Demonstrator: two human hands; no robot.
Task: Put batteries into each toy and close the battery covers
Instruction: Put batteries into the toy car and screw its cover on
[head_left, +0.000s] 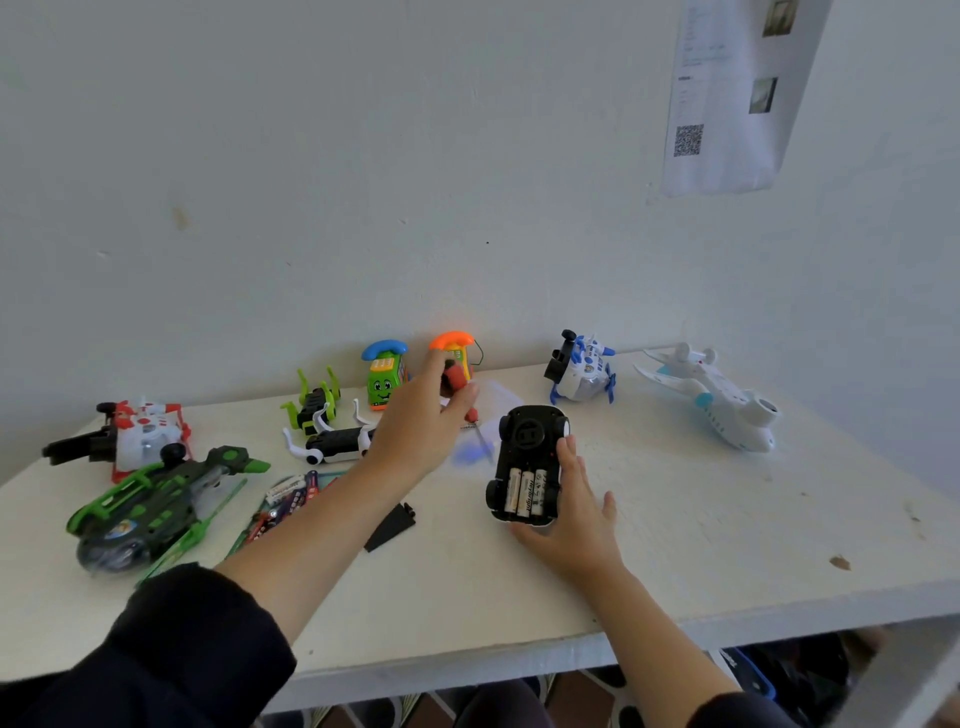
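The table (675, 545) stands against the wall (363, 182); an upturned toy car (527, 462) lies near its middle with three batteries (525, 491) in its open bay; the right hand (571, 514) rests against the car's right side; the left hand (423, 415) holds a screwdriver (470, 410) just left of the car; a battery cover (390, 526) lies left of the car, nearer the front edge; a pack of batteries (288, 499) lies further left; two toy phones (385, 374) stand at the back by the wall; a toy plane (714, 395) lies at the far right.

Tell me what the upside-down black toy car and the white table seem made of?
Upside-down black toy car: likely moulded plastic, semi-matte, with crisp formed ribs around its open battery bay. White table: probably painted wood or board; flat matte top showing scuffs and brown chips.
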